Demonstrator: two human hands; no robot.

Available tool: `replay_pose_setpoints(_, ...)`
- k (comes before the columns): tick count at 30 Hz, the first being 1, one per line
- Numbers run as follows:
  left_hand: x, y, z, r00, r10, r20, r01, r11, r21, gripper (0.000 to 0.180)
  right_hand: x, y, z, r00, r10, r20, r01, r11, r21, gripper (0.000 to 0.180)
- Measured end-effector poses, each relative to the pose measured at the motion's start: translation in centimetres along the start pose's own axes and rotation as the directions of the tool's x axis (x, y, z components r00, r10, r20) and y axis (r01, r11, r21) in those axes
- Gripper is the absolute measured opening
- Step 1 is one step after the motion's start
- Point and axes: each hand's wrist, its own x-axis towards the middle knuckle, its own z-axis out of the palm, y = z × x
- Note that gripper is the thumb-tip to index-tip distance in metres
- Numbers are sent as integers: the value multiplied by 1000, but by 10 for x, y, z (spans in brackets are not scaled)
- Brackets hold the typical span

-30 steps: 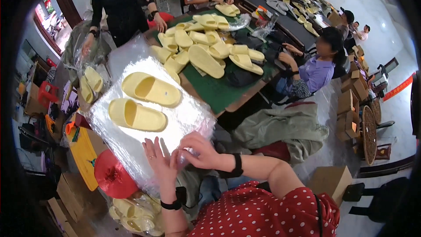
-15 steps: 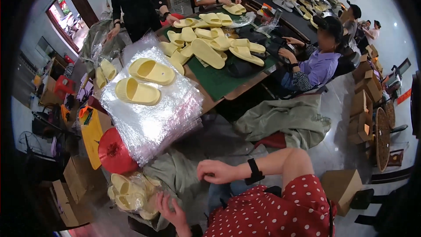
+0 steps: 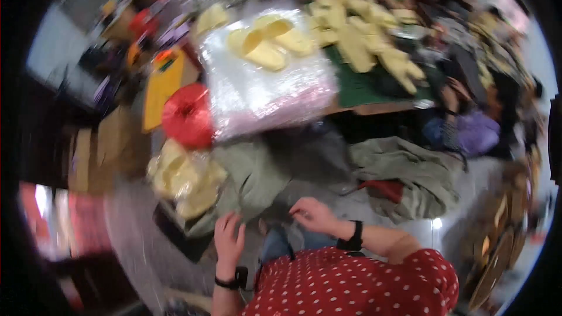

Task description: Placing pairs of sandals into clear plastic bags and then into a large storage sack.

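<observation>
Yellow slide sandals (image 3: 266, 55), upper centre, could slip off slick plastic bags (image 3: 260, 96), left hand (image 3: 229, 239) and right hand (image 3: 315, 216) relaxed, empty, lower centre.

A workshop: yellow slippers (image 3: 355, 47) heaped on a green-topped table (image 3: 363, 89), 2 more slippers (image 3: 272, 54) on stacked plastic sheets (image 3: 260, 96), cardboard boxes (image 3: 120, 137), a person in purple (image 3: 477, 131)

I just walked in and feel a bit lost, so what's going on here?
The person in the red dotted top has both hands empty: the left hand is near the bagged yellow slippers, the right hand in front of the body. A yellow slipper pair lies on a stack of clear plastic, with a round red bundle beside it. More slippers are heaped on the green tabletop. What the person in purple handles is too blurred to tell.
</observation>
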Motion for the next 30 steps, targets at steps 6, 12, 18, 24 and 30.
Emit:
replay_pose_setpoints(6,-4,-72,-22,935,-343,-85,348,936,46,36,25,20,21,991,69,112,-55,991,-125,16)
replay_pose_setpoints(12,-10,-226,-24,733,-632,-251,627,771,-109,59,69,33,92,966,232,111,-223,971,-89,25)
replay_pose_setpoints(18,5,-372,-35,412,-823,-391,802,531,-272,69,180,-4,168,997,76,-9,-77,992,-101,25)
replay_pose_setpoints(24,-19,-478,-16,279,-945,-168,867,324,-379,75,351,-28,271,954,-298,1,272,868,-416,50)
replay_pose_setpoints(30,18,-490,-18,557,-750,-358,710,653,-263,77,441,-3,310,990,-142,13,88,535,-840,100)
